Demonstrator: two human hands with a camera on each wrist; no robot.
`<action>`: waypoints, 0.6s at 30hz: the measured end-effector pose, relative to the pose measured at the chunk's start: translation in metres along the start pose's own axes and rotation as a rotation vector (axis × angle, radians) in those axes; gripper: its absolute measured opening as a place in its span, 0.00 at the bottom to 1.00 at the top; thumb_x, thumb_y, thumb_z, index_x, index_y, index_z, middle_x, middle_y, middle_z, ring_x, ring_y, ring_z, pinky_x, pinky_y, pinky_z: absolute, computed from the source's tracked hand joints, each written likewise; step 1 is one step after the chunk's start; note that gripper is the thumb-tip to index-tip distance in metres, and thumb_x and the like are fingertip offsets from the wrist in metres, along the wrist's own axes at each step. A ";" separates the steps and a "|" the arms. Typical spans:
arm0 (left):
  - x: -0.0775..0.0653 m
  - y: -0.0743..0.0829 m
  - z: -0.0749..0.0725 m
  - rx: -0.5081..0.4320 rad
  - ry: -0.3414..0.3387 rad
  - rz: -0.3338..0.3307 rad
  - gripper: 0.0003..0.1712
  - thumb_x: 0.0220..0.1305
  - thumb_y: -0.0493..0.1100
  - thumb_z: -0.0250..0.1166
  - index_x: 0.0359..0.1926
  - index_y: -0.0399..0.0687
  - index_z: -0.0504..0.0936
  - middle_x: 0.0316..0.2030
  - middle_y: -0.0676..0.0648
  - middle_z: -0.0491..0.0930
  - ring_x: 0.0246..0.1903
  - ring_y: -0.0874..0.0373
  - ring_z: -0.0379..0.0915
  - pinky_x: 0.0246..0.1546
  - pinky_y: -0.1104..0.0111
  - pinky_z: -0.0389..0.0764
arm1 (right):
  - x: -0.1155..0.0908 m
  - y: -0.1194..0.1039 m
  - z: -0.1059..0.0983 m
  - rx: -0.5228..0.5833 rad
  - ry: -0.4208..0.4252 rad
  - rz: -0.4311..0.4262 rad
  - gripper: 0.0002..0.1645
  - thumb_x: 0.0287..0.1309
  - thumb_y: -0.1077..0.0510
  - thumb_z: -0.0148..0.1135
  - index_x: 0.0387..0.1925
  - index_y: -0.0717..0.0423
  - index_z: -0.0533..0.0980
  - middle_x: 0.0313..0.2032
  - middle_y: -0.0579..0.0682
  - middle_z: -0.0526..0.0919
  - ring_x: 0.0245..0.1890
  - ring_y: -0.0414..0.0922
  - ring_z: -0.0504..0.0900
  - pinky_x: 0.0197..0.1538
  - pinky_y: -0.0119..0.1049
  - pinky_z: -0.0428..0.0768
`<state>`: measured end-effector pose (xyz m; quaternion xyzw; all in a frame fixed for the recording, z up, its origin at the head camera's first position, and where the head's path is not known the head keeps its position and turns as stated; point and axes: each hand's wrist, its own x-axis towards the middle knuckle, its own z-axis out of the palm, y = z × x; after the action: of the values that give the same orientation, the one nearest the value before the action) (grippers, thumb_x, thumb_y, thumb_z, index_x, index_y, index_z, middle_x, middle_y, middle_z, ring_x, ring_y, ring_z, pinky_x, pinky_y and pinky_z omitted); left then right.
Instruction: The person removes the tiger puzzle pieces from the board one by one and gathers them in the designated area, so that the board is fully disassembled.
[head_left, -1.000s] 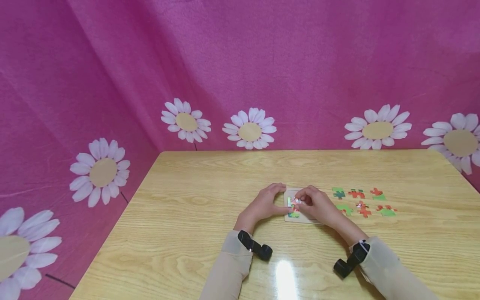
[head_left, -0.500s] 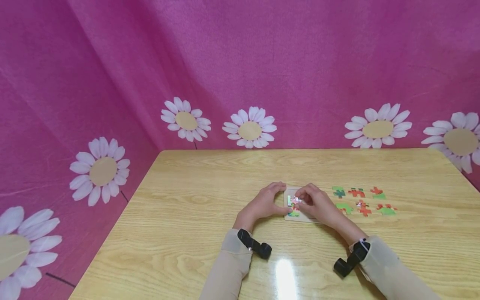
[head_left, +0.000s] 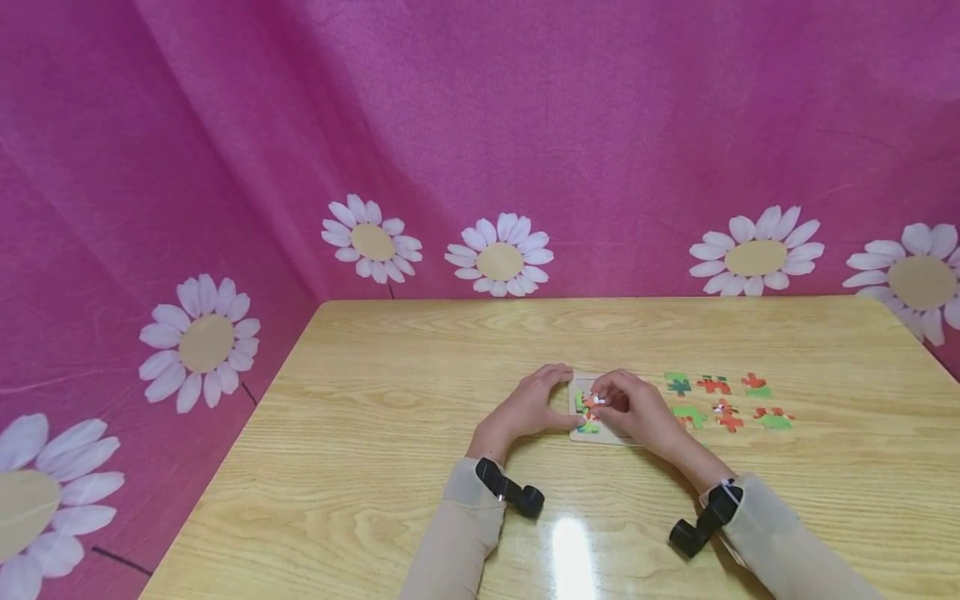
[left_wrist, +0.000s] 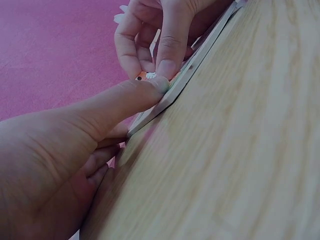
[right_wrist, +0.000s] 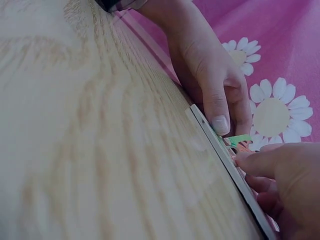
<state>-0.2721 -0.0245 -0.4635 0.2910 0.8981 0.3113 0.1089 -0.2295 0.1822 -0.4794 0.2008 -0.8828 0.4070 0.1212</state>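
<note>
A jigsaw puzzle board (head_left: 600,438) with a pale frame lies on the table. My left hand (head_left: 528,406) holds the board at its left end, fingers at the far corner and thumb (left_wrist: 150,90) over the near part. A green-edged puzzle piece (head_left: 588,429) lies in the board's near left corner, partly under that thumb. Between thumb and fingertips, my right hand (head_left: 637,410) pinches an orange, white and green puzzle piece (right_wrist: 243,145) over the board's left side, beside the corner piece. The right hand covers much of the board's right part.
Several loose red and green puzzle pieces lie in two rows to the right of the board, among them a dark green one (head_left: 678,384) and a red-green one (head_left: 772,420). Behind the wooden table (head_left: 420,358) hangs a pink flowered curtain (head_left: 600,150).
The puzzle piece in my right hand has tilted slightly, so its glare has faded and its orange shows. The right hand has shifted very little; the left hand keeps its place on the board.
</note>
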 end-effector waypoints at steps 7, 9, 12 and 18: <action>0.000 0.000 0.000 -0.005 -0.002 -0.005 0.44 0.55 0.53 0.73 0.70 0.48 0.66 0.73 0.47 0.62 0.73 0.51 0.57 0.74 0.60 0.62 | 0.000 0.002 0.000 -0.005 0.027 -0.010 0.11 0.54 0.69 0.68 0.39 0.56 0.81 0.31 0.48 0.81 0.30 0.31 0.73 0.32 0.24 0.75; 0.000 0.000 0.000 -0.004 -0.004 -0.008 0.44 0.55 0.54 0.73 0.70 0.48 0.66 0.73 0.47 0.62 0.73 0.51 0.57 0.74 0.60 0.62 | 0.000 0.002 0.000 -0.015 0.038 -0.020 0.11 0.54 0.69 0.68 0.39 0.56 0.81 0.31 0.47 0.81 0.29 0.30 0.73 0.31 0.24 0.75; 0.001 0.000 0.001 -0.001 -0.003 -0.010 0.44 0.56 0.54 0.73 0.70 0.48 0.66 0.73 0.47 0.62 0.73 0.51 0.57 0.74 0.60 0.62 | 0.000 0.002 0.001 -0.020 0.056 -0.042 0.11 0.53 0.69 0.69 0.38 0.55 0.82 0.31 0.47 0.82 0.29 0.30 0.73 0.31 0.24 0.74; 0.001 0.000 0.001 0.004 -0.006 -0.016 0.44 0.56 0.54 0.72 0.70 0.48 0.66 0.73 0.48 0.62 0.73 0.52 0.56 0.75 0.61 0.61 | 0.001 -0.003 -0.001 -0.043 0.056 -0.025 0.11 0.55 0.68 0.68 0.40 0.54 0.83 0.32 0.47 0.83 0.28 0.30 0.72 0.30 0.24 0.73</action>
<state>-0.2726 -0.0233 -0.4646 0.2851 0.9006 0.3078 0.1135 -0.2292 0.1810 -0.4762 0.1979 -0.8849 0.3920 0.1551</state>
